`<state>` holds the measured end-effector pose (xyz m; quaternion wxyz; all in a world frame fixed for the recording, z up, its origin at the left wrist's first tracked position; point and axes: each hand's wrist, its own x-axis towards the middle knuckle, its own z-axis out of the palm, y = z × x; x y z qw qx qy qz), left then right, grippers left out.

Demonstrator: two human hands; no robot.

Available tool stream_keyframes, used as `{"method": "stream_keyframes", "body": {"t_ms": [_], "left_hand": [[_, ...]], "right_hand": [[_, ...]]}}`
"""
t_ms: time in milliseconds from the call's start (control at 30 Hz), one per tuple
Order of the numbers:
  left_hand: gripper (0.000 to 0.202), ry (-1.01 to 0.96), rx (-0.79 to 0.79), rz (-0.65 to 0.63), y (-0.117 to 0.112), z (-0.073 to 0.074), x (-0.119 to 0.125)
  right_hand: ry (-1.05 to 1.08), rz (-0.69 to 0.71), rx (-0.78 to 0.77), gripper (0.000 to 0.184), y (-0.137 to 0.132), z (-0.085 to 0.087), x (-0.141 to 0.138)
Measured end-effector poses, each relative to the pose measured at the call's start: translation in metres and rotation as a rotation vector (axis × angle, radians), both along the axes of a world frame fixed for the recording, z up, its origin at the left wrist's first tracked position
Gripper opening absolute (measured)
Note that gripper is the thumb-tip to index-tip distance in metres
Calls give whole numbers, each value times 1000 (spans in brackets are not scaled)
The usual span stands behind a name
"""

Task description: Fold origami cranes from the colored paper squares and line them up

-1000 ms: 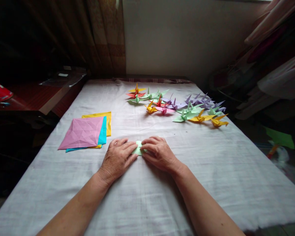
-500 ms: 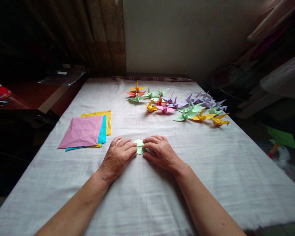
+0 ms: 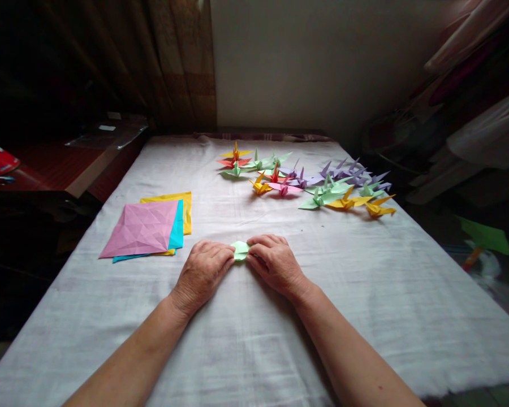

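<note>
A small folded piece of light green paper lies on the white cloth between my two hands. My left hand rests knuckles up, its fingers curled and pinching the paper's left side. My right hand mirrors it, its fingers curled onto the paper's right side. Both hands press the piece down against the cloth, and most of it is hidden under the fingertips.
A stack of flat paper sheets, pink over turquoise and yellow, lies to the left. Several finished paper cranes in many colours stand at the back right. A dark wooden cabinet borders the left side, and clothing hangs at the right.
My left fingers have curled in from flat and closed tighter on the green paper. Both hands shifted slightly toward each other, so less of the paper shows.
</note>
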<state>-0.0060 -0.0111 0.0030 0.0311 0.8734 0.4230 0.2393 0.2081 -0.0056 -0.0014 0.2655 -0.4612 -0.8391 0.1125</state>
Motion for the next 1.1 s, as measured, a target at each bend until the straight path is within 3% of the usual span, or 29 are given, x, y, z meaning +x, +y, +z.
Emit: {"method": "stream_keyframes", "body": {"t_ms": [500,667,800,1100], "left_hand": [[12,-209,-203,69,3,-3,1],[3,-174,-230,147,3,2,9],[10,-132,-230,219,4,5,19],[8,-145,-291,234,7,-1,16]], "right_hand": [[-23,-161,-17,3,-3,-1,-15],[-7,-162,-34,3,-3,-2,-15],[-3,-159,-41,6,-4,-1,-16],[70,-224,-135,5,-2,1,-6]]}}
